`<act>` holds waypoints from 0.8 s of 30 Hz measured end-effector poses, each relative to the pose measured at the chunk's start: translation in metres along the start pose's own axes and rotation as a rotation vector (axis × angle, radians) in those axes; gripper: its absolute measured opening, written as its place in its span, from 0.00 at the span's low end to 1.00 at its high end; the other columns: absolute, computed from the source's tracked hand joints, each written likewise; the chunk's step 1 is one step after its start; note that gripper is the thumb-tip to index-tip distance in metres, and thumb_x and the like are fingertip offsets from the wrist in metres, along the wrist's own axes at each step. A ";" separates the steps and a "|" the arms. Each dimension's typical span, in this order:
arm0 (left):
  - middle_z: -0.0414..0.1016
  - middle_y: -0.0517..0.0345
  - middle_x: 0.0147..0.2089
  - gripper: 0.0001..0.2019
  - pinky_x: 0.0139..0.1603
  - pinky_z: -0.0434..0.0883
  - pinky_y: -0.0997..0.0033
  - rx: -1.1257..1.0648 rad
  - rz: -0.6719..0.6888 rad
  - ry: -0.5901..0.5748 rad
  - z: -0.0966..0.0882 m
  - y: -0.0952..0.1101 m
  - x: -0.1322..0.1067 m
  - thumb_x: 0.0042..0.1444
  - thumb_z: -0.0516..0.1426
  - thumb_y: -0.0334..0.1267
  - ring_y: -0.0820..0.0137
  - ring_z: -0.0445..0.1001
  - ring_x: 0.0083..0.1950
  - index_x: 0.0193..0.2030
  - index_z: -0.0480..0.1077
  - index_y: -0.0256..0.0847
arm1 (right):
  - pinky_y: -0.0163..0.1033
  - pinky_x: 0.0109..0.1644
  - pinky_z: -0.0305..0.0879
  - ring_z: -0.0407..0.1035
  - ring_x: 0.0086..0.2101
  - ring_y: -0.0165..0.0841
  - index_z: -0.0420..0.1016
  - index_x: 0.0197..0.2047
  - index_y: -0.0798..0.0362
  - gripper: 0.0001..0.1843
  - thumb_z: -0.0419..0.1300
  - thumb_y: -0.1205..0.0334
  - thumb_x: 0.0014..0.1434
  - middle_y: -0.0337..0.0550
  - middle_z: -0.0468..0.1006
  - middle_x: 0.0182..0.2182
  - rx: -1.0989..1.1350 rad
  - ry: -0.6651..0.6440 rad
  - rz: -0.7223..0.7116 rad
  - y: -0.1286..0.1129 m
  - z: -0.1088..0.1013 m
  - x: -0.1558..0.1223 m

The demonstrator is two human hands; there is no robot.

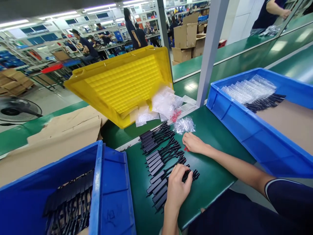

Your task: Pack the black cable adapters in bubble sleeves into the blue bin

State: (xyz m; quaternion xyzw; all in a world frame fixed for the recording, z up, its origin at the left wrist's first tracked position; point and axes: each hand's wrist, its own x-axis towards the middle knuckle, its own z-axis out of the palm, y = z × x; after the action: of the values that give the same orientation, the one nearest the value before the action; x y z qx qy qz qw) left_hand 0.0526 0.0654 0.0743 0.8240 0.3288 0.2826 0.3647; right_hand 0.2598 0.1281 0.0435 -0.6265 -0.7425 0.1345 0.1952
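Taking the left hand (pixel 178 182) as the clock's centre, its fingers and thumb are half curled over black cord ends; they hide the contact, so I cannot tell whether it grips them. The right hand (pixel 194 143), at 1 o'clock, has its fingers bent downward, with small red bits (pixel 186 149) beside the fingertips. Whether it pinches anything is hidden.

The black boxes with cords (pixel 154 163) lie in slanting groups from 8 to 11 o'clock; the left hand covers some of their cords. More fill the blue bin (pixel 114 192) at 9 o'clock, cut off by the left and bottom edges. The other blue bin (pixel 234 129), at 2 o'clock, runs out at the right edge.

The green table (pixel 216 127) is smooth and glossy. Crumpled clear plastic (pixel 184 125) sits at 12 o'clock, and a tilted yellow tray (pixel 122 89) at 11, beside partly blurred white bubble bags (pixel 163 104). Beyond, people work under strip lights, too small to make out; a fan (pixel 17 111) is cropped at 10 o'clock.
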 end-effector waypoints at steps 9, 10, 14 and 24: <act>0.70 0.57 0.34 0.04 0.36 0.68 0.66 0.373 0.082 -0.209 0.015 -0.002 0.000 0.56 0.60 0.37 0.64 0.70 0.37 0.35 0.69 0.41 | 0.40 0.42 0.61 0.62 0.34 0.35 0.62 0.34 0.53 0.08 0.46 0.70 0.65 0.44 0.67 0.32 0.140 0.197 0.011 0.007 -0.006 -0.009; 0.70 0.56 0.35 0.06 0.37 0.69 0.65 0.440 0.086 -0.212 0.017 -0.002 -0.001 0.54 0.62 0.37 0.63 0.70 0.38 0.36 0.69 0.41 | 0.39 0.42 0.61 0.63 0.34 0.34 0.62 0.35 0.52 0.08 0.47 0.69 0.66 0.43 0.68 0.32 0.167 0.204 0.001 0.004 -0.009 -0.015; 0.68 0.56 0.37 0.07 0.38 0.69 0.64 0.544 0.070 -0.245 0.021 -0.001 -0.001 0.54 0.62 0.35 0.63 0.69 0.39 0.36 0.68 0.40 | 0.36 0.40 0.63 0.66 0.34 0.32 0.64 0.36 0.52 0.08 0.48 0.65 0.67 0.41 0.71 0.33 0.267 0.191 -0.033 -0.013 -0.021 -0.043; 0.65 0.56 0.37 0.04 0.36 0.65 0.63 0.606 0.173 -0.273 0.028 0.007 -0.004 0.55 0.56 0.28 0.64 0.65 0.38 0.34 0.66 0.41 | 0.36 0.37 0.66 0.67 0.31 0.31 0.69 0.38 0.53 0.08 0.50 0.64 0.65 0.43 0.73 0.34 0.502 0.071 -0.003 -0.027 -0.016 -0.099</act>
State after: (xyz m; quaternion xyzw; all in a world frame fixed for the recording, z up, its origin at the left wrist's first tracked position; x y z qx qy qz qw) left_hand 0.0723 0.0468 0.0625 0.9500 0.2749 0.0891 0.1186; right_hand 0.2572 0.0252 0.0571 -0.5618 -0.6793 0.2923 0.3707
